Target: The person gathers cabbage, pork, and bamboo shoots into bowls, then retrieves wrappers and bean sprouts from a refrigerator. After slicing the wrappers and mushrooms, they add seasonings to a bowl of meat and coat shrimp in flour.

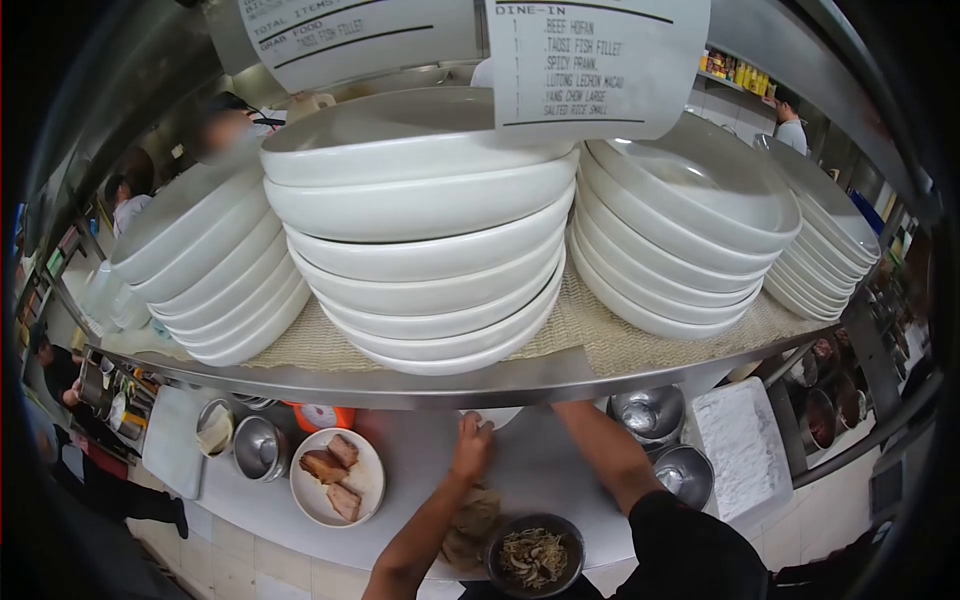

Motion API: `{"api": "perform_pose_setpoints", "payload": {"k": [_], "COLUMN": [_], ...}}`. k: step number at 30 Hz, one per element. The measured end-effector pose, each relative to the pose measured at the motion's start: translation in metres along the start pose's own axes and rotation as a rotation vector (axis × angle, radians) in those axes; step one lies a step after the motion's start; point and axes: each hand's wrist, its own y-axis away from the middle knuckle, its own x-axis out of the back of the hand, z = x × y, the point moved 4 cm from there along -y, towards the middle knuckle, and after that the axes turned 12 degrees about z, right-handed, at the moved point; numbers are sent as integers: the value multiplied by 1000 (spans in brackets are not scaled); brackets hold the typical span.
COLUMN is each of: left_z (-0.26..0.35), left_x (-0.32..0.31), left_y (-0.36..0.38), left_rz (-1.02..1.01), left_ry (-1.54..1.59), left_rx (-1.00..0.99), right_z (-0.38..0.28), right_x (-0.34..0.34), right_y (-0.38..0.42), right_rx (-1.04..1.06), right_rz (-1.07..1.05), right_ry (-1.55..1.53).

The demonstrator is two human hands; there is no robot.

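Note:
My left hand point(474, 443) is closed, fingers curled in, over the steel counter point(420, 445). Its fingertips meet the edge of a white dish point(500, 416), mostly hidden under the shelf; what they grip, if anything, I cannot make out. Only my right forearm shows, reaching under the shelf edge, so that hand is out of sight. Below my left wrist lies a crumpled brown cloth point(472, 525). Close to my body stands a dark bowl point(573, 555) of noodle-like strands and brown pieces. To the left, a white plate point(305, 500) carries several chunks of roasted meat.
Tall stacks of white plates point(430, 215) crowd the shelf point(500, 378) above, with order slips point(600, 70) hanging in front. Metal bowls point(258, 447) stand on both sides. At right is a tub of white powder point(740, 445). Other people point(75, 400) stand farther off.

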Motion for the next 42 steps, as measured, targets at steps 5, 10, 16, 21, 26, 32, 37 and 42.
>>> {"api": "perform_pose_setpoints", "payload": {"k": [5,10,16,21,26,32,37,42], "left_z": [-18,5,43,93,120,123,135,121], "left_x": [-57,-68,-6,76,96,98,109,109], "left_y": [-29,-65,-45,7,53,82,99,120], "left_rz": [-463,-161,-145,-334,-531,-623,-480,-313], "left_ry": [-135,-49,-45,100,148,113,147,154], "left_rx": [274,43,246,652,798,668,484,279], "right_z": [1,8,6,7,7,-61,-62,-20], "right_x": [2,5,-4,-19,-8,63,175,232], "right_y": [1,5,4,3,40,183,273,261], "right_rx": [7,19,9,7,2,543,833,413], "right_rz": [7,10,-3,-27,-148,-349,-84,1], "right_ry": [-7,-29,-36,-22,185,1109,1608,1346]}}
